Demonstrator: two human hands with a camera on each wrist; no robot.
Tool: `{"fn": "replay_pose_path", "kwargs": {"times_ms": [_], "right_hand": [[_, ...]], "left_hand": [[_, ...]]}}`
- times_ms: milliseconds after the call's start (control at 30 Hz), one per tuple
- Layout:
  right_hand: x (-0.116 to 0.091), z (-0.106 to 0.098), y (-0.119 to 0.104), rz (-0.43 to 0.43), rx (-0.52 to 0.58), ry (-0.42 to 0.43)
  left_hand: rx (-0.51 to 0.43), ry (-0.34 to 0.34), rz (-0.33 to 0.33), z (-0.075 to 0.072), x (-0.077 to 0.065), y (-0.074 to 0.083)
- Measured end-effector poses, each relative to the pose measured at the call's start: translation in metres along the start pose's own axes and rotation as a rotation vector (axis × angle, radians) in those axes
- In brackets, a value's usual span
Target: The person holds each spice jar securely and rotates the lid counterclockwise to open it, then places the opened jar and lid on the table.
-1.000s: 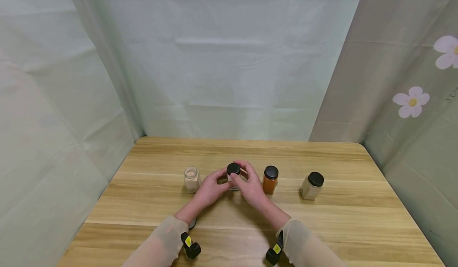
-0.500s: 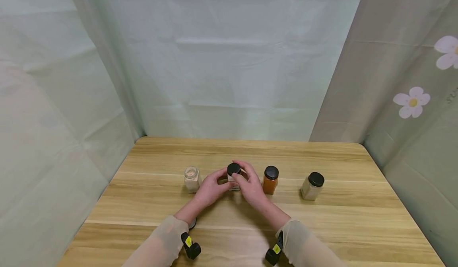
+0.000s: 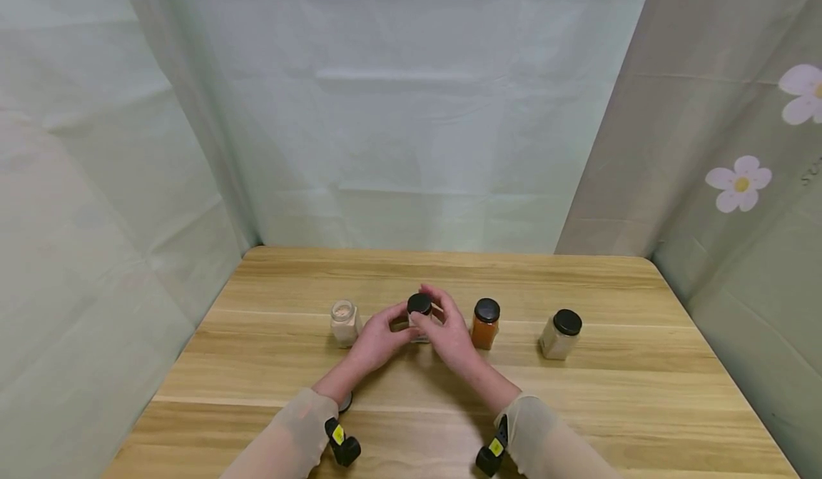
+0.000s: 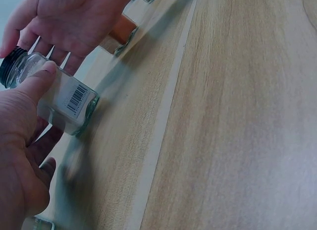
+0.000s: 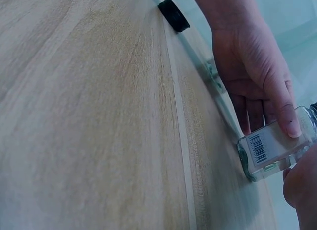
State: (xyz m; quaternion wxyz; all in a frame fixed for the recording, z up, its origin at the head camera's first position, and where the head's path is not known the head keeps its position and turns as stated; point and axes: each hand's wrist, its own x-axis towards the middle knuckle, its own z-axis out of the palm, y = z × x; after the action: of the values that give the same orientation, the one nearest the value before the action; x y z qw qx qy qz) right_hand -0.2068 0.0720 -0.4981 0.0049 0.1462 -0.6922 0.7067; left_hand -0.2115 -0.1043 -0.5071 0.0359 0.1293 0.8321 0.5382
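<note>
Left hand: thumb and fingers bent in a firm grip.
Right hand: thumb and fingers curved in a pinch, facing the left.
Forearms: stretched forward, slanting toward each other.
Wrists: bare, well apart.

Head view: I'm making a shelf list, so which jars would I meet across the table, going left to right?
Open jar with pale contents → held jar with black lid → black-lidded orange jar → black-lidded beige jar.

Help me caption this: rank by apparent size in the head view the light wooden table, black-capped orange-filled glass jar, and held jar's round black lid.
Wooden table
Orange-filled jar
Held jar's lid
</note>
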Motion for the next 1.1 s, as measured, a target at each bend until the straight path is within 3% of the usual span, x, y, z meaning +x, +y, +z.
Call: {"fn": "replay_pose_path", "kwargs": {"times_ms": [700,1100], "right_hand": [[0.0017,0.0020,0.0018,0.025,0.030,0.059],[0.0010,0.0020,0.0009,0.019,0.016,0.055]], "left_hand": [[0.005,0.011,-0.032,0.0000,-0.0007,0.0001],[-0.002,0.007,-0.016,0.0004,-0.0005,-0.0008]]}}
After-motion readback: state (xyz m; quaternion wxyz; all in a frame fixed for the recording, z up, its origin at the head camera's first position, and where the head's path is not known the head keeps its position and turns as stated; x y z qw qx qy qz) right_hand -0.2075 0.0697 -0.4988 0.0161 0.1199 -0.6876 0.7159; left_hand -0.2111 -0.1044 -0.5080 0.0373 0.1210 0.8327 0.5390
